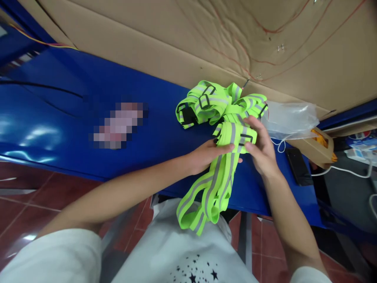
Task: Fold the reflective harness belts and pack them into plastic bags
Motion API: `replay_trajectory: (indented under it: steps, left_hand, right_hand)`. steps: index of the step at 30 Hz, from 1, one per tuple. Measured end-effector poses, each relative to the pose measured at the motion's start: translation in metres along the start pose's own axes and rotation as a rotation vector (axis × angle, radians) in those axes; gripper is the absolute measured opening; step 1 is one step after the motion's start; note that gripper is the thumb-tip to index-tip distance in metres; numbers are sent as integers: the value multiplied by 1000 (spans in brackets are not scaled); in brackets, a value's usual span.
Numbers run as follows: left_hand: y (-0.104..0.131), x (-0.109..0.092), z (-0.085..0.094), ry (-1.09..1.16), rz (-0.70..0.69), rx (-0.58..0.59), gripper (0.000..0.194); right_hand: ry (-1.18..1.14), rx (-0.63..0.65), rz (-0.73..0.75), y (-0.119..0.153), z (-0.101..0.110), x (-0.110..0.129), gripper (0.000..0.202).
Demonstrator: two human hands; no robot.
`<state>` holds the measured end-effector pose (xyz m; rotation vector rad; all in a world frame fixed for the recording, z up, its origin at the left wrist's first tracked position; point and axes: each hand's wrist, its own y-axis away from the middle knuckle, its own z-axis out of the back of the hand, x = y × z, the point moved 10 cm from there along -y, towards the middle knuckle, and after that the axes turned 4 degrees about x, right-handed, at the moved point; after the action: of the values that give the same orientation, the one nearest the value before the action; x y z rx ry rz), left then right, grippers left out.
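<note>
A folded bundle of neon-yellow reflective straps (218, 173) with grey stripes and black buckles is held between my two hands. My left hand (207, 154) grips it from the left, thumb on top and fingers underneath. On the right side, my right hand (260, 147) closes on the same bundle near a black buckle (246, 140). Long loops hang down from it past the table's front edge, over my lap. Just behind lies a pile of similar reflective straps (212, 101) on the blue table, with more black buckles.
The blue table (159, 102) backs onto a brown cardboard panel (141, 47) with thin red wires. To the right are a clear plastic bag (290, 120), a black phone (299, 166), a cardboard box (316, 149) and a white cable (347, 169). A pixelated patch covers something at left.
</note>
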<state>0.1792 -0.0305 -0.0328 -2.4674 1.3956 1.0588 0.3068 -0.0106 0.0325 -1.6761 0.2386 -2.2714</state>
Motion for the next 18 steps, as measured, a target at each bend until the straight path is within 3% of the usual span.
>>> replay_trajectory:
  steps: [3,7,10,13,16,18]
  left_hand:
    - [-2,4,0,1,-17,23,48]
    - [-4,14,-9,100,33,127,47]
    - [2,15,-24,133,67,241,47]
    - [8,11,-32,90,65,289,56]
    - [8,3,-24,62,29,200,54]
    - [6,-1,-21,53,11,169,50]
  right_hand:
    - [81,5,-63,4,-5,-6,64]
    - [176,-128,150,13,-5,30,49]
    - [208,-139,261,18,-8,55,31]
    - [232,-22,284,16,-11,66,24]
    - [129,249,198,14,-24,57,22]
    - [-22,288,100,12,-23,46,28]
